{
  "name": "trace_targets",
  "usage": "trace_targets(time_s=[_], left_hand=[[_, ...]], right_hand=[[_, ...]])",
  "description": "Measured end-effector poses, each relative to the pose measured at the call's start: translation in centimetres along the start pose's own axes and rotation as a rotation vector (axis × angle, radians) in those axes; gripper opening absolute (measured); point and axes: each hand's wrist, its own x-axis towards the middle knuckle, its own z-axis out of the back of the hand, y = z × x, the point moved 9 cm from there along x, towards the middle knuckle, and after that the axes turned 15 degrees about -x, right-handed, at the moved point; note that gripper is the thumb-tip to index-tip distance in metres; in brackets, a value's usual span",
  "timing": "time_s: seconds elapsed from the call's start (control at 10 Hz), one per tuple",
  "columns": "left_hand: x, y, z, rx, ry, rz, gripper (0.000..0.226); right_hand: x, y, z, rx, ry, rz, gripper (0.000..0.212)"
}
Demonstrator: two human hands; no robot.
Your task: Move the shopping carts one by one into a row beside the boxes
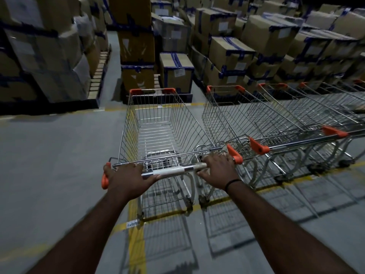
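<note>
Two grips: the left grip and right grip are each curled round the handle bar of one shopping cart, one near each orange end cap; neither has hold of anything else.
Cart position: it stands on the grey floor, nose toward the boxes, just beside the nearest parked cart at the left end of the row of parked carts.
Step in hand: judged to be the last part of parking this cart, since its front rim looks about level with its neighbour's.
Next move: probably a short, straight nudge to square it with the row along the yellow line, then letting go of the bar. The right grip sits close to the neighbour's orange cap, so the fingers could get pinched if the carts close up.
Cart basket: bare wire bottom, with nothing in it.
Parked baskets: the nearest looks empty, and the farther ones are too blurred to tell.
Boxes: stacked cardboard, taped shut with blue tape, so their contents are hidden.
</note>
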Motion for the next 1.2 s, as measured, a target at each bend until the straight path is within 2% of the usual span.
trace_targets(time_s=[0.2,0.3,0.5,0.6,0.7,0.8,0.9,1.0,1.1,1.2], left_hand=[[0.4,1.1,-0.2,-0.018,0.022,-0.001,0.110],[0.9,1.5,-0.2,-0.032,0.063,0.024,0.110],[1.3,1.5,-0.6,-0.032,0.166,0.075,0.116],[1.6,1.7,-0.6,-0.028,0.230,0.089,0.119],[2.0,1.8,-0.4,-0.040,0.265,0.094,0.125],[2.7,1.3,-0.1,-0.050,0.322,0.041,0.128],[3.8,0.8,1.0,-0.086,0.324,-0.043,0.105],[5.3,1.4,3.2,-0.162,0.263,-0.137,0.091],[7.1,2.7,6.3,-0.208,0.188,-0.240,0.085],[8.3,3.7,8.7,-0.204,0.135,-0.335,0.082]], right_hand=[[1.7,0.6,1.0,0.104,0.177,0.085,0.095],[2.5,0.6,0.8,0.048,0.179,0.092,0.107],[2.7,0.5,0.5,0.007,0.211,0.120,0.094],[2.6,0.6,0.5,0.022,0.253,0.114,0.094],[2.8,0.9,0.5,0.069,0.329,0.107,0.112],[2.8,1.2,0.5,0.077,0.466,0.081,0.121],[3.0,1.6,1.0,0.048,0.508,0.015,0.102],[3.1,3.4,2.6,0.027,0.434,-0.069,0.080],[4.0,6.3,5.8,0.028,0.252,-0.143,0.067],[4.6,9.5,8.4,0.091,0.113,-0.205,0.065]])
